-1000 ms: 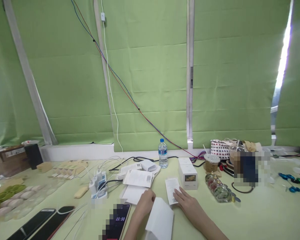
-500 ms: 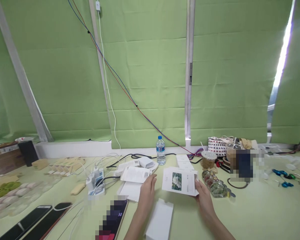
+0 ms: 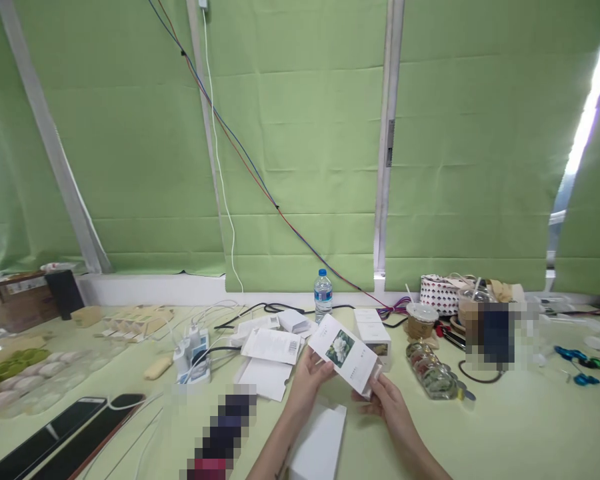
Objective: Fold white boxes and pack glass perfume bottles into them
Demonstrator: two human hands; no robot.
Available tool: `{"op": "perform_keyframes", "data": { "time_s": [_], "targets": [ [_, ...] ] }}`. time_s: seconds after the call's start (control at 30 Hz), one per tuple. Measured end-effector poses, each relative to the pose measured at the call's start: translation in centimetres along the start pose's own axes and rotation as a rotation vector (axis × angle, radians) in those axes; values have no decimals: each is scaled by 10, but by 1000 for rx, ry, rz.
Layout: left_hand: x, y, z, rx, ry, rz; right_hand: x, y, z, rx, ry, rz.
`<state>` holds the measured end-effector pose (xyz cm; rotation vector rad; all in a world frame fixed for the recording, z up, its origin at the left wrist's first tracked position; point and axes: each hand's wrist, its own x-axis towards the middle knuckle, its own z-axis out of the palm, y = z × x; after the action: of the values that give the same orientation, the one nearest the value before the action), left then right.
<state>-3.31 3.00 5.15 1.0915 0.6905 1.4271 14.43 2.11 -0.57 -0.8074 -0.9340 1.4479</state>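
Both hands hold a flat white carton with a flower picture (image 3: 345,352), tilted above the pale green table (image 3: 520,427). My left hand (image 3: 307,380) grips its left end with fingers wrapped round the edge. Fingers of my right hand (image 3: 384,400) pinch its lower right corner. A plain white box (image 3: 317,445) lies on the table just under my hands. A stack of white boxes (image 3: 375,331) stands right behind the carton.
A water bottle (image 3: 323,296) stands at the back. Leaflets (image 3: 273,347), chargers (image 3: 193,352) and cables lie to the left, two phones (image 3: 65,440) at the near left. Round tins (image 3: 433,379), drink cups (image 3: 423,321) and a bag (image 3: 443,295) crowd the right.
My right hand lifted the flat carton off the table and turned its flower side up. My left hand left the plain white box and took the carton's left end, which now tilts.
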Motion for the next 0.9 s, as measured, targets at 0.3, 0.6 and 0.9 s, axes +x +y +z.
{"op": "perform_keyframes", "data": {
  "time_s": [0.3, 0.6, 0.9],
  "targets": [
    [0, -5, -11, -12, 55, -41, 2, 3, -6, -125, 21, -131],
    [1, -8, -13, -55, 163, 17, -1, 1, -2, -36, 15, -96],
    [0, -10, -13, 101, 164, 55, -2, -14, -8, -120, -15, -188]
  ]
}}
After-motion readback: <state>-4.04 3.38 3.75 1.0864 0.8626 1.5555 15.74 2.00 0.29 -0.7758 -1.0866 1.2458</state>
